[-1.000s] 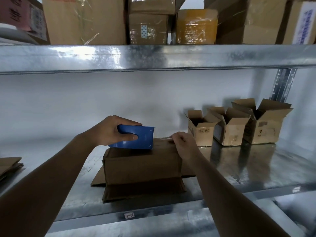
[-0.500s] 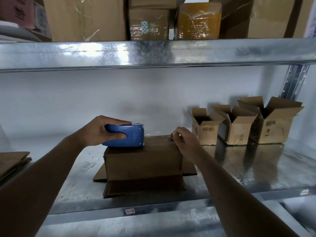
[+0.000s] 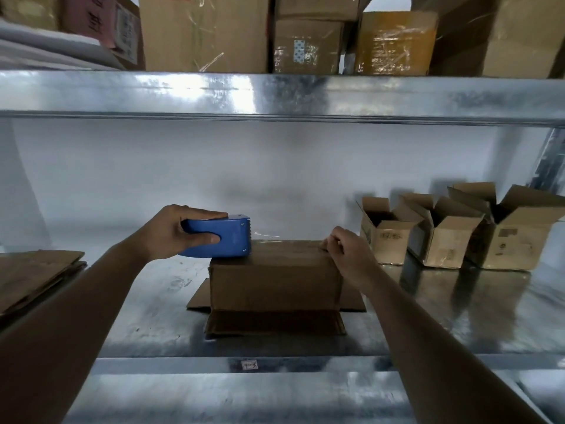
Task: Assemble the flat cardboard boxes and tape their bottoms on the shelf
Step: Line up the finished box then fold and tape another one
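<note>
A brown cardboard box [image 3: 275, 281] stands upside down on the metal shelf [image 3: 458, 325], its lower flaps splayed out on the shelf. My left hand [image 3: 174, 232] grips a blue tape dispenser [image 3: 224, 237] at the box's top left edge. A strip of clear tape [image 3: 269, 235] runs from the dispenser across the top toward the right. My right hand [image 3: 347, 250] holds the box's top right corner with curled fingers, pressing the tape end there.
Three assembled open boxes [image 3: 385, 232] [image 3: 443, 237] [image 3: 513, 237] stand in a row at the right. A stack of flat cardboard [image 3: 33, 276] lies at the left edge. Large wrapped cartons [image 3: 308, 41] fill the upper shelf; its steel beam [image 3: 275, 93] hangs overhead.
My left hand has drawn the dispenser leftward across the box top to its left edge, levelling it out. My right hand has stayed on the right corner.
</note>
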